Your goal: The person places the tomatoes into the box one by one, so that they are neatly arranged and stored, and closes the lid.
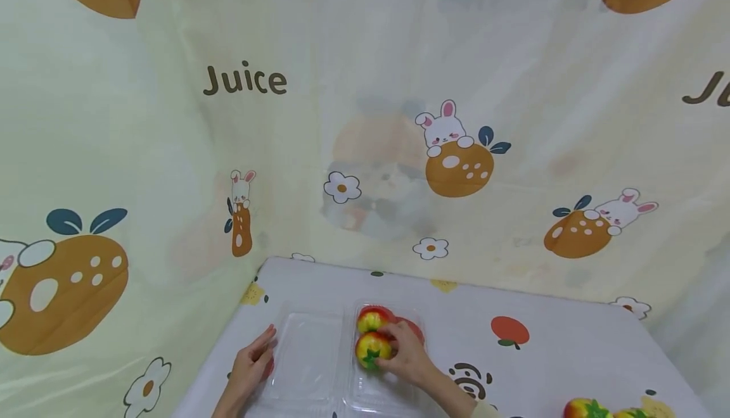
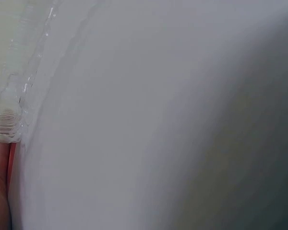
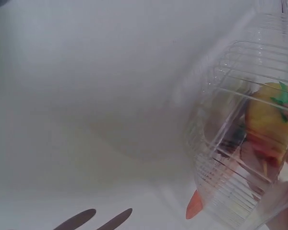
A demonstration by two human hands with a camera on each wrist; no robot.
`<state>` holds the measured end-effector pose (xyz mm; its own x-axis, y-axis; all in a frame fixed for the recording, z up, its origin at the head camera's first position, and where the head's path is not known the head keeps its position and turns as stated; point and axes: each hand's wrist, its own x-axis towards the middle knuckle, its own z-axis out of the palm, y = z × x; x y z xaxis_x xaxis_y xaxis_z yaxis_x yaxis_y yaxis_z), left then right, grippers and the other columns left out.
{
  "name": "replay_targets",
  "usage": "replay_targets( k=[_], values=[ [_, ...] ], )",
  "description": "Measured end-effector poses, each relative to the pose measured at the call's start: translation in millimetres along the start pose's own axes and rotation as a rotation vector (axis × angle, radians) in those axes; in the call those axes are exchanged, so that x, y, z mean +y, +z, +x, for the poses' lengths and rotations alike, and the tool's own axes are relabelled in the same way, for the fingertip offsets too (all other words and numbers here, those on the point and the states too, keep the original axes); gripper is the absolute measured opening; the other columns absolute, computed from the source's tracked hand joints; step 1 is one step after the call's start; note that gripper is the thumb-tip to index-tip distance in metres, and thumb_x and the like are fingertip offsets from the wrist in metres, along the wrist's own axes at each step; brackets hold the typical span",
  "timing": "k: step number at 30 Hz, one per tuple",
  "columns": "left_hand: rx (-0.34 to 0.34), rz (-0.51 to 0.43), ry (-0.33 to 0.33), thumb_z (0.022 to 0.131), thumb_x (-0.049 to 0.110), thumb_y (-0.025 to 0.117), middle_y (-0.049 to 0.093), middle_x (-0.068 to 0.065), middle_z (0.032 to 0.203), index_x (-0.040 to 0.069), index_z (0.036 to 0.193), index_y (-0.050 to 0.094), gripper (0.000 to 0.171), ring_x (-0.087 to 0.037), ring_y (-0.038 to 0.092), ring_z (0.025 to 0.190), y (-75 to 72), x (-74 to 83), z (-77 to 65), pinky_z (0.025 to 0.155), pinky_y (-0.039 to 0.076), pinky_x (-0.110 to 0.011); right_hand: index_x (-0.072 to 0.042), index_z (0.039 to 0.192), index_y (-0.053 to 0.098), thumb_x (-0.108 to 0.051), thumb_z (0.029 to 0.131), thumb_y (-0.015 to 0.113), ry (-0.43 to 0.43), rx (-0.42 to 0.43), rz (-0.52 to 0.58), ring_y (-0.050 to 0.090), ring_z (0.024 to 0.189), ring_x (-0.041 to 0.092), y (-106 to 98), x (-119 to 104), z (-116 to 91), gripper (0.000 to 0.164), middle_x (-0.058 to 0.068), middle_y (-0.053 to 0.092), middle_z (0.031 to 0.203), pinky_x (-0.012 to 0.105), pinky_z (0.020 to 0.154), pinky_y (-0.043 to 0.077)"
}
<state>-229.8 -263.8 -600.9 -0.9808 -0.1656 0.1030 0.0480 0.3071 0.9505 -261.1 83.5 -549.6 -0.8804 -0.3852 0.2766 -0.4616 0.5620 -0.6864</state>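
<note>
A clear plastic clamshell box lies unfolded on the table, its lid (image 1: 308, 358) on the left and its ribbed base (image 1: 379, 399) on the right. My right hand (image 1: 412, 360) reaches into the base and grips a round yellow-red fruit (image 1: 371, 347) with a green star-shaped top. Just behind it sits a second yellow-red fruit (image 1: 372, 318). Something red (image 1: 415, 328) shows beside them, partly covered by the hand. Through the box wall, the right wrist view shows the gripped fruit (image 3: 264, 117). My left hand (image 1: 249, 366) rests at the lid's left edge, fingers extended; its fingers appear behind the clear corner (image 2: 5, 120).
Two more yellow-red fruits (image 1: 586, 408) with green tops lie at the table's front right, cut off by the frame. The white tablecloth (image 1: 547, 367) carries printed fruit and flowers. Printed curtains (image 1: 365, 76) stand behind the table and along the left.
</note>
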Motion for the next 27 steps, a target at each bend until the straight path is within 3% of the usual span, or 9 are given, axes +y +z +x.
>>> replay_targets(
  k=[5,9,17,27],
  values=[
    [-0.008,-0.010,-0.037,0.093,-0.008,0.054,0.046,-0.014,0.148,-0.003,0.137,0.054,0.044,-0.033,0.057,0.124,-0.5,-2.0,1.5,0.092,0.046,-0.016,-0.003,0.113,0.063,-0.016,0.066,0.091,0.028,-0.042,0.008,0.055,0.092,0.022,-0.7,-0.3,0.2,0.056,0.005,0.054,0.101,0.039,0.087,0.055],
    [-0.010,-0.020,-0.074,0.094,-0.007,0.054,0.045,-0.014,0.148,-0.003,0.138,0.054,0.045,-0.033,0.057,0.124,-1.3,-1.3,1.5,0.094,0.050,-0.025,-0.005,0.114,0.064,-0.021,0.065,0.092,0.044,-0.081,-0.007,0.055,0.093,0.021,-2.0,0.9,-1.2,0.059,0.004,0.055,0.103,0.038,0.088,0.054],
    [-0.003,-0.006,-0.058,0.094,-0.006,0.054,0.046,-0.014,0.148,-0.003,0.137,0.055,0.044,-0.033,0.057,0.123,-3.0,-1.1,5.5,0.096,0.050,-0.032,-0.002,0.114,0.063,-0.016,0.067,0.091,0.053,-0.116,0.080,0.058,0.098,0.026,-5.1,1.4,0.9,0.056,0.007,0.054,0.107,0.039,0.087,0.055],
    [0.003,0.032,-0.061,0.093,-0.007,0.053,0.046,-0.015,0.148,-0.003,0.137,0.054,0.045,-0.034,0.057,0.123,-1.2,-0.4,5.3,0.098,0.049,-0.040,-0.005,0.114,0.062,-0.016,0.072,0.087,0.043,-0.086,0.044,0.054,0.095,0.024,0.2,3.1,0.9,0.050,0.007,0.053,0.105,0.037,0.085,0.056]
  ],
)
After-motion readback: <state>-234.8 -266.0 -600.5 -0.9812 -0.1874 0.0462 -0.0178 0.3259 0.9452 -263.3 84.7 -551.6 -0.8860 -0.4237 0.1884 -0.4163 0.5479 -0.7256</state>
